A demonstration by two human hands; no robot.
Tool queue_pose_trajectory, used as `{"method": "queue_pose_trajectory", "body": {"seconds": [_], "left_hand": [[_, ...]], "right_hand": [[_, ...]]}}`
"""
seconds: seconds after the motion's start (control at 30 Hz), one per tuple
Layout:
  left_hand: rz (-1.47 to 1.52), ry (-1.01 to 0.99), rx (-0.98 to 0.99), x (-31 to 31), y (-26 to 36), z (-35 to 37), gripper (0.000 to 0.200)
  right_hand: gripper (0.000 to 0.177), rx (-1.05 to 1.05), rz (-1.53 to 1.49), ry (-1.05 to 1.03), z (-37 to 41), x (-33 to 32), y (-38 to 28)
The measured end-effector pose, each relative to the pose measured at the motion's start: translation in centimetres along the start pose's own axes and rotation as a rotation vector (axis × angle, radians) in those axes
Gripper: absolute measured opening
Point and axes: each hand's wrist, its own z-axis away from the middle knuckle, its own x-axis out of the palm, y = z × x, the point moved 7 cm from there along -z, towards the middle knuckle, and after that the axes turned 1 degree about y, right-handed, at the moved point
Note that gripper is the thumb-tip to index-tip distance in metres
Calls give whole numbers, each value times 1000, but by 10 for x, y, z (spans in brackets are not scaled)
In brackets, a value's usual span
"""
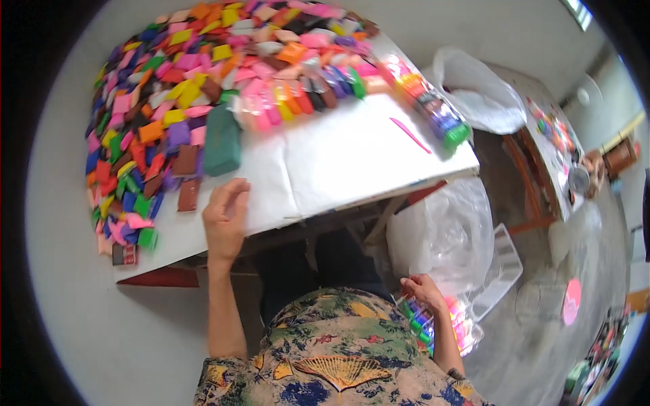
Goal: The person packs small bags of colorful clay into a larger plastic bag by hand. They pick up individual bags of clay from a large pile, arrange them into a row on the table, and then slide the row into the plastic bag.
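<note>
My left hand (227,220) is at the front edge of the white table, its fingers loosely bent and nothing held in them. Just beyond its fingertips stands a dark green block (223,141), and brown packets (187,195) lie to its left. My right hand (423,291) hangs low beside my body, fingers loosely curled, with no object visible in it. Below that hand are clear packs of coloured clay-like pieces (460,328). On the table, a clear pack with a row of coloured pieces (298,101) lies beside the green block.
Many small coloured packets (183,68) are heaped over the left and back of the table (325,162). At its right end are another multicoloured pack (433,108) and a pink plastic tool (410,135). Plastic bags (443,230) and a white basket (501,271) stand on the right.
</note>
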Motion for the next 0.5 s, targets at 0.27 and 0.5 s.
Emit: {"method": "queue_pose_trajectory", "body": {"seconds": [0.27, 0.5], "left_hand": [[-152, 106, 177, -4, 24, 0, 17], [-217, 131, 229, -8, 32, -1, 15]], "right_hand": [[21, -597, 238, -113, 63, 58, -289], [9, -1047, 460, 27, 62, 96, -393]]}}
